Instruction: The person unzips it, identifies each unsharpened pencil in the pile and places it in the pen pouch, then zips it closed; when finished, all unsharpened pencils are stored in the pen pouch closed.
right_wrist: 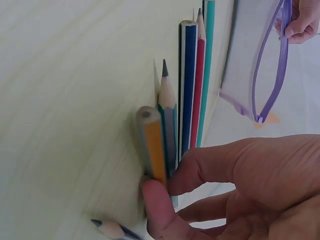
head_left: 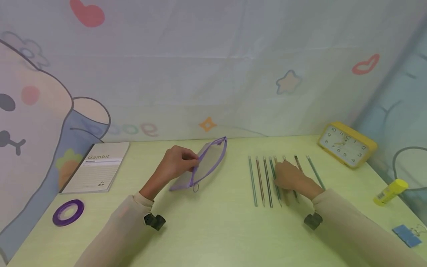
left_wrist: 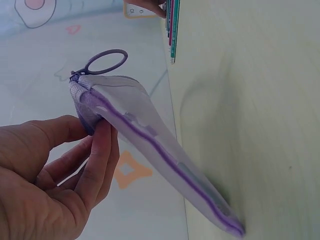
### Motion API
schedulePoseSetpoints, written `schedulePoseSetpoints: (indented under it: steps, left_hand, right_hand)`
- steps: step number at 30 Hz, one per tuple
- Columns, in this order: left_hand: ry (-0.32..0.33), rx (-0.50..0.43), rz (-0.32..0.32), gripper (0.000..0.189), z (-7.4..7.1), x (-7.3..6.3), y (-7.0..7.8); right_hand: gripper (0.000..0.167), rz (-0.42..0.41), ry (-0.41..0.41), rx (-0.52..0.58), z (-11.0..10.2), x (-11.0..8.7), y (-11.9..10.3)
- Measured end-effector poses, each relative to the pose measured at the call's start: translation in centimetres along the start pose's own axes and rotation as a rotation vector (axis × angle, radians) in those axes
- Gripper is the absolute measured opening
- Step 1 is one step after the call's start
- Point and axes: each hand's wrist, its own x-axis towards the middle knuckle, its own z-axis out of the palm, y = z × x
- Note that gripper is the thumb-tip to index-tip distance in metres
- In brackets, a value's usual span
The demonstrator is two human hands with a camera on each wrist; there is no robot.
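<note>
My left hand (head_left: 176,163) pinches the upper edge of a translucent zip pouch (left_wrist: 150,125) with purple trim, between thumb and fingers. The pouch gapes along its zip in the head view, and a ring pull (left_wrist: 107,61) hangs from the zipper. Over on the right, my right hand (head_left: 291,180) is at a row of pencils. In the right wrist view its thumb and a fingertip pinch a yellow pencil (right_wrist: 152,137). Close beside that lie a green-and-grey pencil (right_wrist: 169,117), a blue pencil (right_wrist: 188,75) and a red pencil (right_wrist: 200,75). A dark-tipped pencil (right_wrist: 111,229) lies on the other side.
A notebook (head_left: 95,174) and a roll of purple tape (head_left: 68,213) lie at the left. A yellow alarm clock (head_left: 347,144), a yellow glue stick (head_left: 390,192) and a blue binder clip (head_left: 407,235) are at the right. A printed cloth (head_left: 200,74) hangs behind the table.
</note>
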Motion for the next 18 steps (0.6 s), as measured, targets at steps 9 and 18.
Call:
schedulePoseSetpoints:
  steps: [9,18]
  left_hand:
    - [-0.015,-0.001,0.009,0.02,0.2,0.2,0.1]
    - [-0.023,-0.02,-0.003,0.02,0.5,0.0,0.2]
  right_hand:
    - [0.052,0.086,-0.108,0.133,-2.6,0.5,-0.3]
    - [0.076,0.004,-0.033,0.416,-4.9,0.6,-3.3]
